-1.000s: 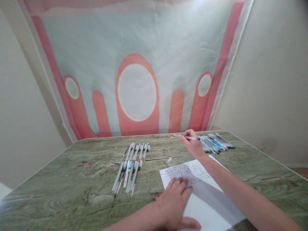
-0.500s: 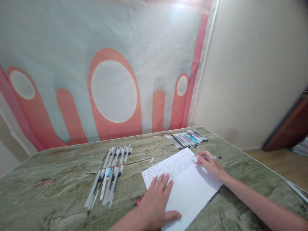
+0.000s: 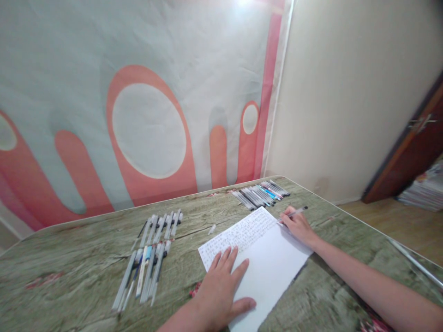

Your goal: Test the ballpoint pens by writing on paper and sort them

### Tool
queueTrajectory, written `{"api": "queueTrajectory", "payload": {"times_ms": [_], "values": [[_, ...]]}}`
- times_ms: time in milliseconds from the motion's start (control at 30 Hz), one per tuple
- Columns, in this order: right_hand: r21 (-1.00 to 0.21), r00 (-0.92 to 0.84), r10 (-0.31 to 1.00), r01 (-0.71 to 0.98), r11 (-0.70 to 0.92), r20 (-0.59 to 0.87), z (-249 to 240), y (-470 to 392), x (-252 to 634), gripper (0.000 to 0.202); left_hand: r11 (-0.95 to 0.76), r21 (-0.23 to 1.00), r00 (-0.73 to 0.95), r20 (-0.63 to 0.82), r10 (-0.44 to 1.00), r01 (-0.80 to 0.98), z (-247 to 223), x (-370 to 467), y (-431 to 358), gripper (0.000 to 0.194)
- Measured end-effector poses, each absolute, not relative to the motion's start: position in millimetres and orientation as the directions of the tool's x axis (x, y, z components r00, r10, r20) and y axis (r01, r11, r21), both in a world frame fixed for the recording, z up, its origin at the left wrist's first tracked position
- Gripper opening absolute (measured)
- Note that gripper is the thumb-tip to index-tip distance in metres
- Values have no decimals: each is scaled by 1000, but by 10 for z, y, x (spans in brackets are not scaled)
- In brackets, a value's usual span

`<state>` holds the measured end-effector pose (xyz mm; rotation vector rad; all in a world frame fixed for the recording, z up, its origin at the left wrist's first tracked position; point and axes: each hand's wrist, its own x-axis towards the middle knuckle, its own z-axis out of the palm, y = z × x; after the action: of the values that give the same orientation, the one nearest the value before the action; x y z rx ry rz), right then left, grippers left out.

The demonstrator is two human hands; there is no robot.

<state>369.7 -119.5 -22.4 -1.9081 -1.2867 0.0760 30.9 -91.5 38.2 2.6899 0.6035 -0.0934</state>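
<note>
Pen now at paper, tip left, tail up-right

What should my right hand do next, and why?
Probably set the pen writing below the handwritten lines: your right hand holds it near the paper's right edge, your left hand lies spread across the sheet, and the lower part looks blank.

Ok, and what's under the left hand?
White paper: the left hand rests on it, fingers spread, with handwriting showing near the fingertips. Whether any writing continues beneath the fingers or palm can't be seen; the hand covers it.
</note>
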Motion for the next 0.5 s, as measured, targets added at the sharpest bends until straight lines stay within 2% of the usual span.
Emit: {"api": "queueTrajectory", "payload": {"times_ms": [500], "values": [[-614,486,795,766,-188,362,-184,-1204,3668,16,-836,338,901,-150,407,433,437,320,-936,76]]}}
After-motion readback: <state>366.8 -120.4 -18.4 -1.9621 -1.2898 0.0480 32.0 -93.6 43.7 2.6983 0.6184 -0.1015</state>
